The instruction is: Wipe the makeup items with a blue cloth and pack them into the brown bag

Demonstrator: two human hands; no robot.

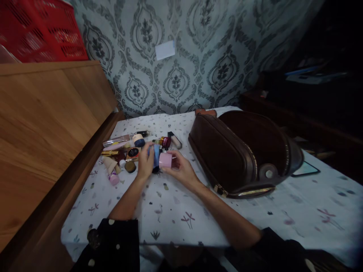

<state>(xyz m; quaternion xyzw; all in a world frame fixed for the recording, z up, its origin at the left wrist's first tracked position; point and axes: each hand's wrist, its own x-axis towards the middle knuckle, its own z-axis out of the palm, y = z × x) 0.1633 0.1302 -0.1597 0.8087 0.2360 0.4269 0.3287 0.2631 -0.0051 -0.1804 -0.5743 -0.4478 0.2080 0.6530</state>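
My right hand (pixel 183 170) grips a small pink cylindrical jar (pixel 165 160) by its side, thumb below and fingers above. Close beside it, my left hand (pixel 145 162) has its fingers closed on a light-blue item (pixel 156 154) whose exact kind I cannot make out. Something dark shows just under the pink jar. Behind the hands lie a dark red bottle with a gold part (pixel 165 141) and a slim black-capped bottle (pixel 175 139). Left of my left hand are a white and navy jar (pixel 138 140), a round brown-topped container (pixel 130 167) and a beige tube with a lilac cap (pixel 114 178).
A brown leather bag (pixel 224 151) lies unzipped on the patterned tablecloth (pixel 170 223), to my right. Partly behind it is a flat, phone-like device (pixel 307 169). A wooden cabinet (pixel 56 132) bounds the left side, with a red basket (pixel 42 32) on top. Patterned wallpaper closes the back.
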